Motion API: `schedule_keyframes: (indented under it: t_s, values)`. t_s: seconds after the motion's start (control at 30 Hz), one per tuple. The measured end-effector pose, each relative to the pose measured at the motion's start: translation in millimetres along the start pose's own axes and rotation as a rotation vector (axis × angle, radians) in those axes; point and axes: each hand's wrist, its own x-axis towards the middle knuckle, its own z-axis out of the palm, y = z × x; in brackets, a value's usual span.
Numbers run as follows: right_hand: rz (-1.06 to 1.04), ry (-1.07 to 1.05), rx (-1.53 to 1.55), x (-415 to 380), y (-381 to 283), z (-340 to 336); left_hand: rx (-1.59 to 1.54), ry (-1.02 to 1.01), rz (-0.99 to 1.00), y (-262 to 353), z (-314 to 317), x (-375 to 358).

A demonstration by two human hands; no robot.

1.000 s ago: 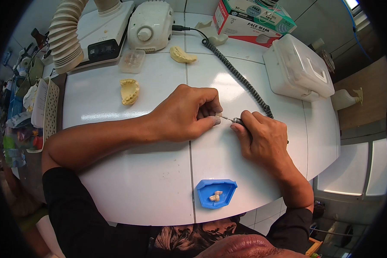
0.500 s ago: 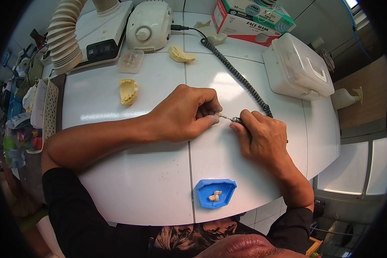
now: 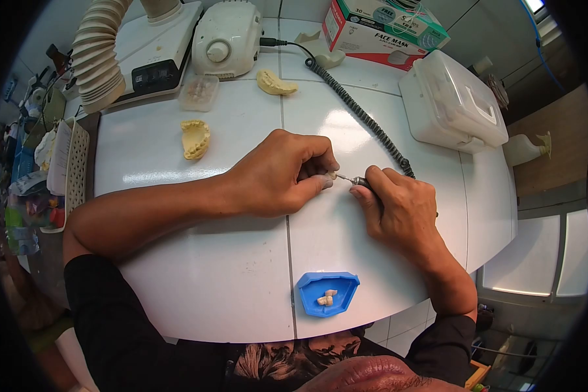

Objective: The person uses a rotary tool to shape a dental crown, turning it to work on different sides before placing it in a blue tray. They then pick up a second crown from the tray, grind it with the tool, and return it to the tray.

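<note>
My left hand [image 3: 281,173] rests on the white table [image 3: 209,274] with its fingers pinched around a small pale tooth piece [image 3: 332,175], mostly hidden by the fingertips. My right hand [image 3: 398,209] grips a rotary handpiece [image 3: 359,182] whose thin bur tip touches that piece. The handpiece's coiled black cable [image 3: 359,114] runs back to a white motor unit [image 3: 227,38]. Near the front edge sits a blue tray [image 3: 328,294] holding a few small tooth pieces.
Two yellow dental casts [image 3: 195,138] [image 3: 274,83] lie on the table. A ribbed suction hose [image 3: 98,55], a small clear box [image 3: 199,91], a face mask box [image 3: 382,29] and a white plastic case [image 3: 454,101] stand at the back. A cluttered rack [image 3: 68,173] sits left.
</note>
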Motion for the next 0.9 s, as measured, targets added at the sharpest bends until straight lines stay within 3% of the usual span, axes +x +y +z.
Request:
schedule_keyframes:
  t_s: [0.9]
  values:
    - [-0.005, -0.007, 0.004, -0.5, -0.3, -0.2, -0.026, -0.002, 0.009, -5.1, 0.2, 1.1]
